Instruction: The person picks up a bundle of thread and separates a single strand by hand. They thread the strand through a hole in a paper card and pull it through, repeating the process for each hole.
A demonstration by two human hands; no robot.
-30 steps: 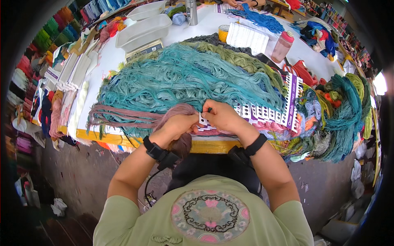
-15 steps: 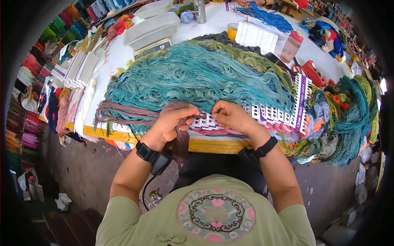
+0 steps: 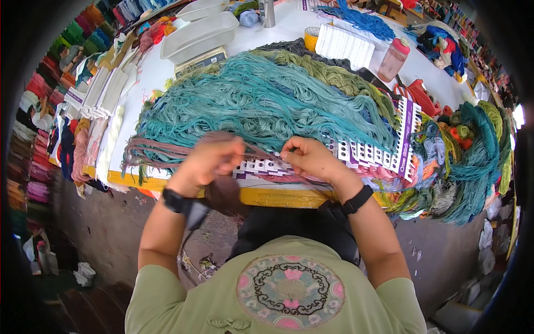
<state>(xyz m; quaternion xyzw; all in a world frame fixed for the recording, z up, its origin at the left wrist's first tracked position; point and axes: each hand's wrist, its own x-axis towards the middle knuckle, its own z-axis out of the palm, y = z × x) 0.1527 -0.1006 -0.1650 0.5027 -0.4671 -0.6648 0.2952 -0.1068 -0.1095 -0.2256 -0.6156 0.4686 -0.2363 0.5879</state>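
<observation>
My left hand [image 3: 208, 161], blurred by motion, is closed around a skein of mauve embroidery thread. Part of that mauve skein [image 3: 225, 195] dangles over the table's front edge, and more mauve strands [image 3: 153, 150] trail off to the left. A few strands stretch across to my right hand [image 3: 314, 158], whose thumb and forefinger pinch them. White punched thread cards [image 3: 364, 153] lie under and beside the right hand. Just beyond both hands spreads a large heap of teal thread skeins [image 3: 267, 97].
Along the right lie a long punched card [image 3: 407, 139], a red tool-like object [image 3: 424, 97] and mixed skeins [image 3: 475, 145]. Farther back are a pink-capped bottle [image 3: 394, 60], a yellow tape roll [image 3: 312, 39] and a plastic tub [image 3: 199, 38] on a scale. White card stacks [image 3: 100, 94] stand left.
My left hand has moved left, away from the right hand, drawing the mauve strands out between them. The hanging skein has swung left with it. My right hand stays nearly in place.
</observation>
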